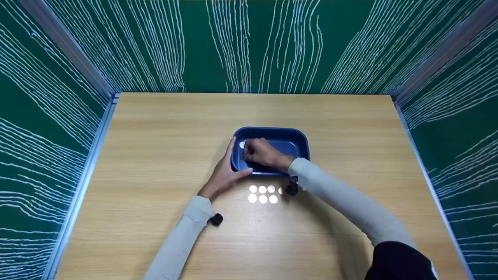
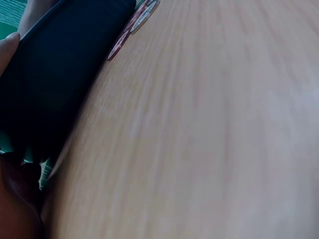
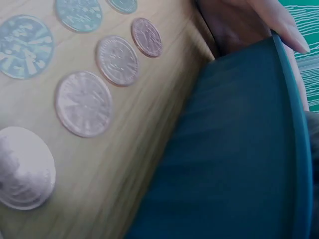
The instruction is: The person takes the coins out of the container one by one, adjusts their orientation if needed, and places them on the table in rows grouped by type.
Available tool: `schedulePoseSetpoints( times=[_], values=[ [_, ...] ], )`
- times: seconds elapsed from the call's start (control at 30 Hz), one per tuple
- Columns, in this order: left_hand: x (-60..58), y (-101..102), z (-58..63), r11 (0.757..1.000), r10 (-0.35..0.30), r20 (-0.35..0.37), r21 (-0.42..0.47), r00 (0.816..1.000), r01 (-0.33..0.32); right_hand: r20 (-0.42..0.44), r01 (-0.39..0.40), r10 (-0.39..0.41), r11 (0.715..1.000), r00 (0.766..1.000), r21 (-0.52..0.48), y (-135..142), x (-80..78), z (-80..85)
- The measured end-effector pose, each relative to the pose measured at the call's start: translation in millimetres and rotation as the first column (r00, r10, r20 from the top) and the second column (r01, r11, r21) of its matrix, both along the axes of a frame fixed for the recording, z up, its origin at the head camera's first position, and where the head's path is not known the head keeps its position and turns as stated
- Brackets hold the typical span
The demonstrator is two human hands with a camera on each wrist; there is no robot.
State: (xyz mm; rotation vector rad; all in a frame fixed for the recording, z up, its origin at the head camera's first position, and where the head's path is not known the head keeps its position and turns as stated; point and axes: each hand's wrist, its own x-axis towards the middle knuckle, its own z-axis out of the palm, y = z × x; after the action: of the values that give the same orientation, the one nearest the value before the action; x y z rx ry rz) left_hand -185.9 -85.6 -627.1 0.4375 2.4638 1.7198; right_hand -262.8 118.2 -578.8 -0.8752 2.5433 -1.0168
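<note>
A dark blue rectangular tray (image 1: 272, 133) stands mid-table. At its left front corner my left hand (image 1: 225, 171) lies against it, fingers straight along the left wall and thumb (image 1: 244, 172) across the front rim. My right hand (image 1: 261, 152) is down inside the tray's left half with bent fingers; its fingertips and anything between them are hidden. A bright round disc (image 1: 242, 144) lies in the tray just left of that hand. Several coin-like discs (image 1: 263, 189) lie in two rows in front of the tray; the right wrist view shows relief on these discs (image 3: 83, 104).
The wooden table (image 1: 155, 147) reaches back to green walls (image 1: 255, 46) with wavy white lines. A small black wrist camera (image 1: 291, 186) on the right arm hangs beside the rightmost disc and partly covers it. Another black camera (image 1: 216, 219) sits at the left wrist.
</note>
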Motion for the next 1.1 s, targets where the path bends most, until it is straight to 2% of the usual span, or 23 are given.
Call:
schedulePoseSetpoints(
  times=[0.3,0.7,1.1],
  values=[
    [0.1,0,2.0,1.0,0.007,0.008,-0.001,1.0,-0.007,0.081,0.036,-0.027,0.994,0.996,-0.102,20,15.6,11.9],
    [0.0,0,1.9,1.0,0.02,0.001,-0.015,1.0,-0.02,0.066,0.107,-0.097,0.981,0.993,-0.163,59,40.8,29.5],
    [0.4,1,0.2,1.0,0.02,0.01,-0.008,1.0,-0.02,0.109,0.156,-0.134,0.959,0.985,-0.235,88,66.0,44.6]
  ],
)
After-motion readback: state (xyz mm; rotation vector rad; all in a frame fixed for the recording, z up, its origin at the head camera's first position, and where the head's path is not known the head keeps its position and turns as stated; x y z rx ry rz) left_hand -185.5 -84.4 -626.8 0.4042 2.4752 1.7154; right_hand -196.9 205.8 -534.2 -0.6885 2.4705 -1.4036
